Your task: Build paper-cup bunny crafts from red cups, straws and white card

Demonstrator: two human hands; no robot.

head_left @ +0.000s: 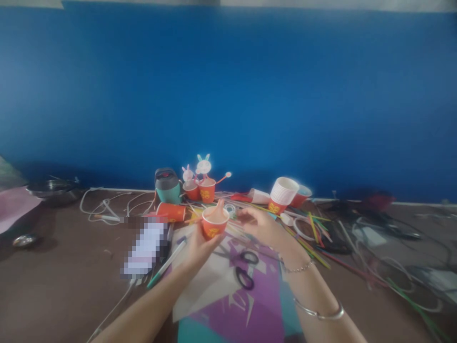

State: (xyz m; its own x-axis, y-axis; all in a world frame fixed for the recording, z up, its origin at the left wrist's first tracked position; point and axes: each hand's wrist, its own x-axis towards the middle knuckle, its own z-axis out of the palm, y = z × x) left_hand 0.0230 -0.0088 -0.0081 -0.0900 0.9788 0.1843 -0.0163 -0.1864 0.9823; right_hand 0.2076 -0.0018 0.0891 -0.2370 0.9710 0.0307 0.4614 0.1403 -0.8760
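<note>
The left hand [200, 244] holds a red paper cup [214, 229] with yellow marks, upright, near the middle of the brown table [78, 271]; its fingers are wrapped close about the cup; a pale pinkish shape shows at the cup's open top, but it is too blurry to tell what it is; the right hand [262, 226] is held up just beside the cup, apart from it, with its fingers a bit bent and pointing toward it; I cannot tell if they pinch something; a thin chain [300, 269] and a shiny bangle [321, 316] go around the right arm; under the hands lie white paper [200, 288] and purple paper [264, 307], with black-handled scissors [245, 287] on top; a green pen [164, 267] and a phone [146, 247] are to the left; a red cup [171, 212] lies on its side behind the phone; at the back stand a red cup [207, 191] with a white bunny face [203, 166] above it and, further right, a tall stack of cups [282, 195]; behind it all is a blue wall [228, 85].
</note>
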